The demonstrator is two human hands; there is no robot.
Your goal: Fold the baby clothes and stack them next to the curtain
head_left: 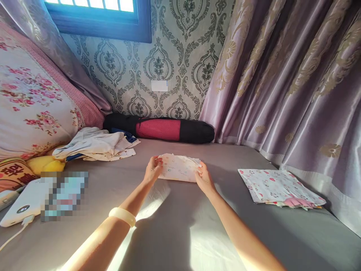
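A small folded cloth [179, 169], pale with a faint pastel print, is held between my two hands over the middle of the bed. My left hand [153, 170] grips its left edge, fingers closed round the fabric. On the opposite side, my right hand [205, 177] pinches the right edge. The cloth's top edge looks layered and slightly uneven. What kind of garment it is cannot be made out. Off to the right lies a folded white stack of printed fabric [279, 186] with red and pink marks, apart from both hands.
Crumpled light clothes [96, 143] lie at the back left beside a floral pillow [34, 86]. A white power bank [28, 201] with a cable and a blurred-out object [66, 195] rest at left. Along the wall is a black and red rolled bag [158, 129]; a curtain [282, 82] hangs right.
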